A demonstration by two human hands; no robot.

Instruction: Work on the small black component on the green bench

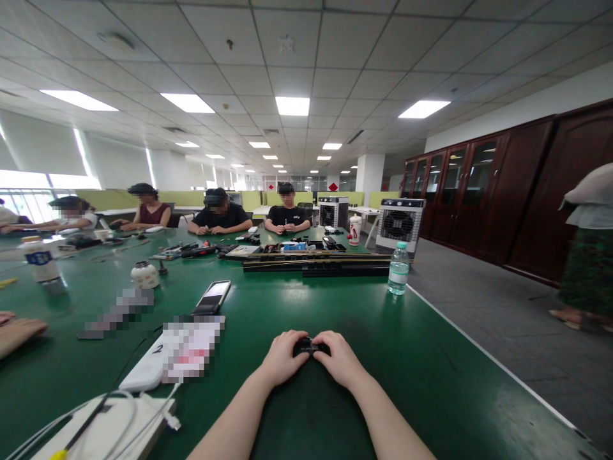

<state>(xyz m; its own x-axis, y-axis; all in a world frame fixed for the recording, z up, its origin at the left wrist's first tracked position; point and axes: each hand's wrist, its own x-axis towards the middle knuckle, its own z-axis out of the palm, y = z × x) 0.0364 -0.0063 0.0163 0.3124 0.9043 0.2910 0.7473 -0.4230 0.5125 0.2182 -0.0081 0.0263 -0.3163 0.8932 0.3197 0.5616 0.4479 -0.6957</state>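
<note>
Both my hands meet over the green table (306, 306), around a small black part (311, 347). My left hand (283, 356) grips its left end between thumb and fingers. On the other end, my right hand (341, 359) holds it the same way. The part looks like dark plastic, with a narrower middle between my fingertips; its exact kind does not show, and my fingers cover much of it.
To the left lie a phone (214, 297), a white power bank (146, 361) and cables over a white box (103, 429). A water bottle (398, 268) stands right, by the table's edge. Long black strips (345, 265) lie ahead. Several people sit beyond; another person's hand (19, 333) rests left.
</note>
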